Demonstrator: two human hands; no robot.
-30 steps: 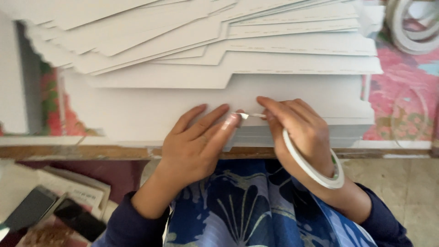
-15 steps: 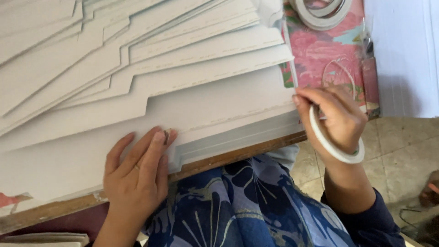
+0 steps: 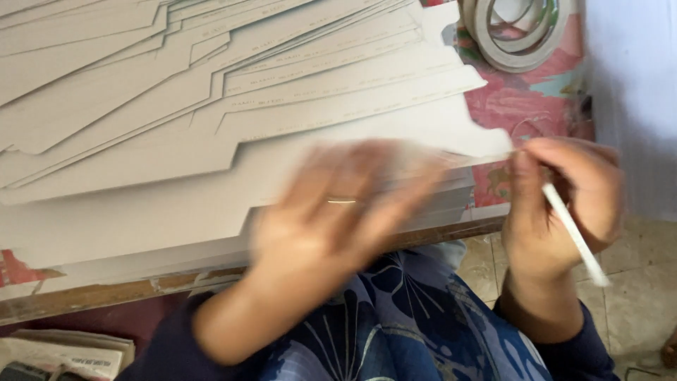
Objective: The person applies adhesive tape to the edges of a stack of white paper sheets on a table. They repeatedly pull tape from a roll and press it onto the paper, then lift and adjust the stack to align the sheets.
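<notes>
my right hand (image 3: 560, 204) was pinched shut on a roll of tape (image 3: 572, 236) worn like a bangle, just off the right end of the card stack (image 3: 282, 169). my left hand (image 3: 338, 212), blurred, lay open and flat on the stack's near edge. the cards looked light, thin and slick, stiff enough to crease, so i judged the flat edge best to press. more tape rolls (image 3: 518, 32) sat beyond the stack.

Matt white card sheets (image 3: 211, 120), worn rough wooden table edge (image 3: 106, 293), glossy tape rolls (image 3: 518, 32), patterned cloth (image 3: 409, 331)
</notes>
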